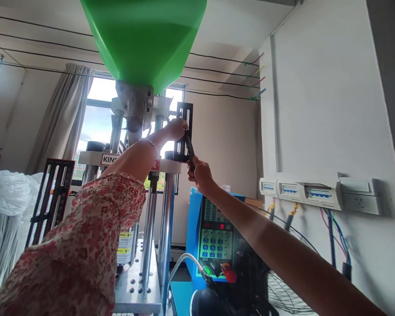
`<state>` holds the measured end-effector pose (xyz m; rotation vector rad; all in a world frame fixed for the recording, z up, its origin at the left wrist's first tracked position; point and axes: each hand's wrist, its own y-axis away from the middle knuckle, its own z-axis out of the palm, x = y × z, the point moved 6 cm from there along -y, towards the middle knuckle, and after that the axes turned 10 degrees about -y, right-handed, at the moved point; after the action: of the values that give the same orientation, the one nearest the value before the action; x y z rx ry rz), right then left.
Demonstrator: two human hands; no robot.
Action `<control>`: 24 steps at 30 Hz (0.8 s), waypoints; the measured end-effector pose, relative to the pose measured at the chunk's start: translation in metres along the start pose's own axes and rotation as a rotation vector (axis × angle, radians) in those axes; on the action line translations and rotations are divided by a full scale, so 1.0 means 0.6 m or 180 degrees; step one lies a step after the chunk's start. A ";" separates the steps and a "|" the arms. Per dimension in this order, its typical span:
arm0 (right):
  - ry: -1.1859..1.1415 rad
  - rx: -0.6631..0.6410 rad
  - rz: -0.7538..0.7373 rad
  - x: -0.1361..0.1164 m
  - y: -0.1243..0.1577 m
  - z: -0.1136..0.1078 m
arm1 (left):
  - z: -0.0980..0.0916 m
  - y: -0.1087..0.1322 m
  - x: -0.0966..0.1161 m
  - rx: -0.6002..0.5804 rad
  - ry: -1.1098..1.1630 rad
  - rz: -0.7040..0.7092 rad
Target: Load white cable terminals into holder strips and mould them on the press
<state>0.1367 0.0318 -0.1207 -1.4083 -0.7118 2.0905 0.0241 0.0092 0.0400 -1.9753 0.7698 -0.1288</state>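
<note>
Upright beside the machine's top plate stands a black slotted bracket (184, 109). My left hand (177, 128) reaches up to it with fingers closed at the slots; whatever lies between the fingertips is too small to make out. Just below and to the right, my right hand (200, 173) is wrapped around the lower end of a dark wrench-like tool (189, 148). The tool tilts up and left across the bracket. Its upper end meets the left fingertips, so its head is partly hidden.
A green hopper (145, 39) hangs overhead above the machine's steel columns (166, 210). Lower right are a blue control box (193, 219) with keypad and red knob, and a wire fan guard (283, 289). Another slotted bracket (51, 197) stands left, near plastic-wrapped bundles (9, 193).
</note>
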 end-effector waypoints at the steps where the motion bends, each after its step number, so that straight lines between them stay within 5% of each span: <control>1: -0.0008 0.0043 0.0002 -0.002 0.002 -0.001 | 0.001 -0.002 0.002 0.0014 -0.0048 0.0002; 10: -0.0042 0.0465 0.0004 -0.020 0.019 -0.042 | 0.026 -0.024 0.033 0.0235 -0.0851 0.0178; 15: -0.0058 0.0505 -0.0011 -0.029 0.024 -0.057 | 0.042 -0.034 0.044 0.0147 -0.1432 0.0698; 24: -0.0096 0.0444 0.0081 -0.058 0.056 -0.053 | 0.013 -0.024 0.059 -0.0020 -0.1363 0.0878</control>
<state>0.1739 -0.0119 -0.1306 -1.3186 -0.5508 2.1410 0.0619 0.0000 0.0402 -1.7934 0.7458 0.4468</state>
